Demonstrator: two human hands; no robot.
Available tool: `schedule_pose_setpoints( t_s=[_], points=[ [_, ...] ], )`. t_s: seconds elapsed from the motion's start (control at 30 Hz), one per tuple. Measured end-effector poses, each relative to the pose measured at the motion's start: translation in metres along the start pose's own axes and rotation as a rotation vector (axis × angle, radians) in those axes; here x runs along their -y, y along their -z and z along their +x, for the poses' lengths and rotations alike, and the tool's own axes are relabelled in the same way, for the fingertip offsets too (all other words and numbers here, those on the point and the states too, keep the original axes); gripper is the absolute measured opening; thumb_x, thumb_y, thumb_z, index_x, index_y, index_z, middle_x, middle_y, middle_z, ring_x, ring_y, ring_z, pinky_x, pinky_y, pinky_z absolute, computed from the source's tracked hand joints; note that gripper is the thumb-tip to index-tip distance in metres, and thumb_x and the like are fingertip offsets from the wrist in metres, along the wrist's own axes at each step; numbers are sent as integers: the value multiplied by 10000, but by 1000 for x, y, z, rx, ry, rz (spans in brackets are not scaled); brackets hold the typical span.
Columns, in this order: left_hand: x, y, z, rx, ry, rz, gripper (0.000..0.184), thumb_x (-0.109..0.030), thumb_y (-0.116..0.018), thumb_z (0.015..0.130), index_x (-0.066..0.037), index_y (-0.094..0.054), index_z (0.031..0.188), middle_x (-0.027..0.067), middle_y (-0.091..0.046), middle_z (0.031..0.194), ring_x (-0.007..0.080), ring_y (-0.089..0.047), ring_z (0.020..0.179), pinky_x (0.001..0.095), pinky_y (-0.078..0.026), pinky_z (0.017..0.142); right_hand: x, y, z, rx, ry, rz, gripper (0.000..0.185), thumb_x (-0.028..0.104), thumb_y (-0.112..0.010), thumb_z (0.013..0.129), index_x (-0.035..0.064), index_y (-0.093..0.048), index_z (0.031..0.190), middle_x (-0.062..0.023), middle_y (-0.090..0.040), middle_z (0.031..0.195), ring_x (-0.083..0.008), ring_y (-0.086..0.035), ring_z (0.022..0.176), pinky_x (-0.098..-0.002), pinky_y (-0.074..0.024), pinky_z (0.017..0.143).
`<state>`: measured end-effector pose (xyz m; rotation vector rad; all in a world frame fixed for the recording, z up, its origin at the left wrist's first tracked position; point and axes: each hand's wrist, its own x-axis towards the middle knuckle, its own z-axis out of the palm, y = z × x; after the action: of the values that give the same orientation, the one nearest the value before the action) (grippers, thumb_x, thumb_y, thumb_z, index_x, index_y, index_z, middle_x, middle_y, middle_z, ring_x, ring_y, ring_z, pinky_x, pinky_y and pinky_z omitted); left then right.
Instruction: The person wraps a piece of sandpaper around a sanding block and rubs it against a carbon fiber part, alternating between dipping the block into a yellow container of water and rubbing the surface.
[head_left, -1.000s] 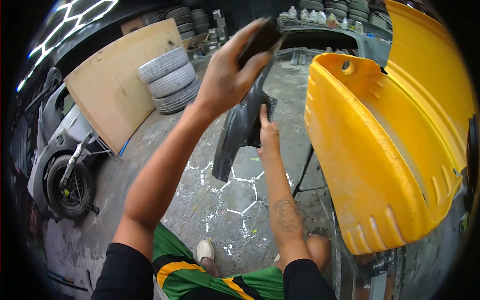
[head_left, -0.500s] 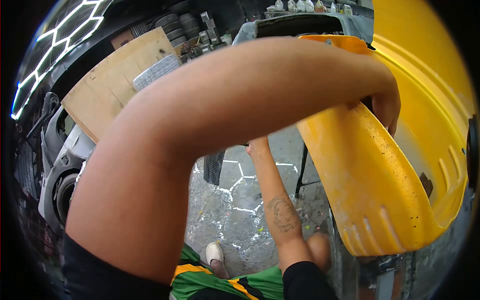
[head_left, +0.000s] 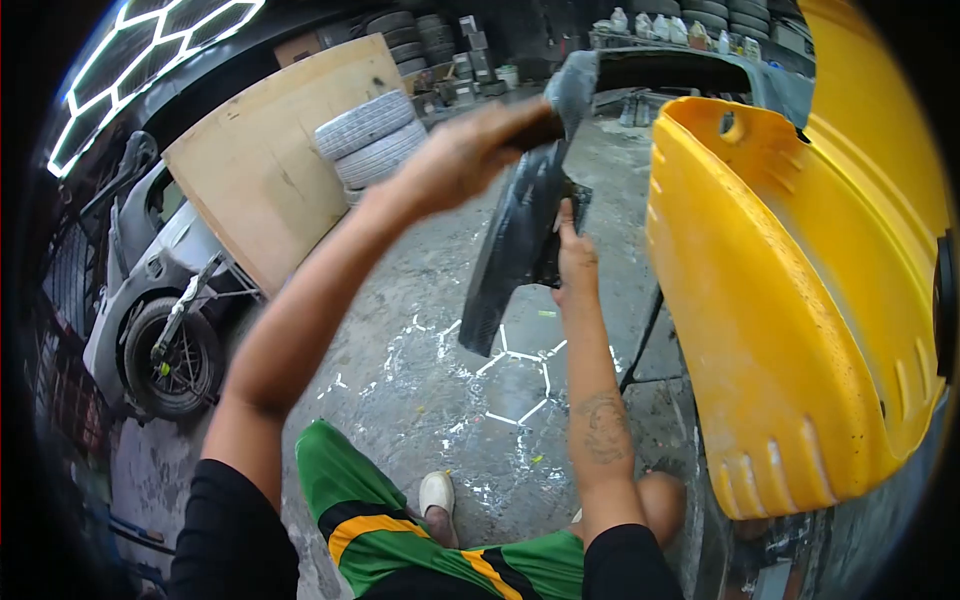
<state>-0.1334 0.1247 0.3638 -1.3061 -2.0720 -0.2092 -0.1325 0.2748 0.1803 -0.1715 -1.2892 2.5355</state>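
Observation:
My right hand (head_left: 577, 262) grips a long dark grey plastic-looking panel (head_left: 510, 225), its thumb pointing up along the edge. The panel is held tilted above the floor, with its lower end toward me. Close to the panel's upper part is my left hand (head_left: 465, 155), blurred by motion. Its fingers are closed on a dark flat piece (head_left: 540, 132), whose kind I cannot make out. Whether that piece touches the panel, I cannot tell. To the right stands a large yellow curved shell (head_left: 760, 330), apart from both hands.
A wooden board (head_left: 280, 150) leans at the left behind white-grey stacked tires (head_left: 370, 140). A car body part with a wheel (head_left: 172, 358) stands far left. Bottles (head_left: 660, 27) line a bench at the back. The concrete floor (head_left: 400, 290) is stained white.
My left arm has swung back from the yellow shell to the left, and its hand is now beside the dark panel. The panel has come into fuller view as the camera shifted.

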Motion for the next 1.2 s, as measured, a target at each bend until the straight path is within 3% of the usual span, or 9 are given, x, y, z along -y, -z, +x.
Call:
schedule_pose_setpoints(
  t_s=[0.07, 0.1, 0.2, 0.4, 0.57, 0.83, 1.03, 1.17, 1.2],
  points=[
    [-23, -14, -41, 195, 222, 34, 686, -91, -682, 951, -158, -442, 1590, 194, -650, 1211, 412, -701, 984, 449, -601, 873, 8, -2, -5, 128, 14, 126, 702, 590, -705, 954, -85, -672, 1143, -176, -737, 1074, -283, -764, 949, -425, -648, 754],
    [-35, -28, -67, 85, 191, 25, 696, -75, -685, 938, -152, -449, 1588, 180, -622, 1096, 395, -680, 902, 458, -585, 827, 5, 2, -2, 184, -4, 61, 839, 720, -673, 910, -55, -660, 1232, -172, -704, 1211, -263, -699, 1079, -398, -588, 864],
    [-75, -51, -140, 48, 235, 19, 686, -16, -659, 920, -107, -466, 1572, 125, -578, 946, 296, -640, 825, 428, -564, 733, -7, 10, 11, 72, 14, -67, 885, 744, -678, 891, -61, -638, 1257, -169, -700, 1191, -278, -694, 1057, -433, -578, 844],
    [-55, -52, -98, -96, 209, 43, 679, 28, -644, 905, -115, -497, 1552, 119, -566, 934, 303, -611, 807, 428, -542, 716, -7, 4, 4, -29, -78, -91, 952, 780, -679, 863, -62, -592, 1298, -163, -689, 1132, -309, -681, 1016, -509, -553, 834],
    [-69, -57, -141, -21, 212, 44, 704, 13, -654, 906, -132, -480, 1572, 123, -568, 922, 305, -629, 821, 422, -554, 725, -4, -1, -4, -23, 79, -30, 850, 750, -688, 879, -31, -646, 1214, -133, -694, 1083, -256, -687, 931, -436, -555, 761],
    [-81, -60, -131, -118, 302, -6, 677, 8, -657, 925, -132, -490, 1566, 144, -541, 914, 337, -600, 768, 444, -524, 709, 3, -2, -3, -15, 35, 2, 819, 742, -667, 902, -25, -648, 1189, -107, -663, 1008, -227, -671, 860, -388, -524, 673],
    [-69, -62, -104, -135, 336, 2, 662, 16, -648, 917, -139, -524, 1549, 135, -574, 954, 332, -645, 784, 440, -556, 700, 14, -4, -18, -113, -131, -223, 961, 795, -651, 872, -90, -620, 1247, -163, -684, 1118, -267, -673, 980, -413, -548, 760],
    [-100, -71, -147, -109, 339, 28, 665, -15, -679, 909, -125, -523, 1547, 127, -590, 988, 325, -657, 786, 448, -566, 716, -28, 17, 31, 19, 27, -119, 1090, 824, -649, 846, -153, -560, 1320, -193, -672, 1186, -302, -647, 1035, -456, -532, 679],
    [-96, -68, -144, -92, 337, 55, 676, -50, -705, 895, -126, -526, 1542, 119, -593, 990, 316, -664, 819, 433, -575, 746, -21, 11, 16, -93, -6, -194, 1035, 824, -661, 838, -138, -637, 1220, -178, -702, 1105, -283, -674, 977, -432, -546, 703]
  ],
)
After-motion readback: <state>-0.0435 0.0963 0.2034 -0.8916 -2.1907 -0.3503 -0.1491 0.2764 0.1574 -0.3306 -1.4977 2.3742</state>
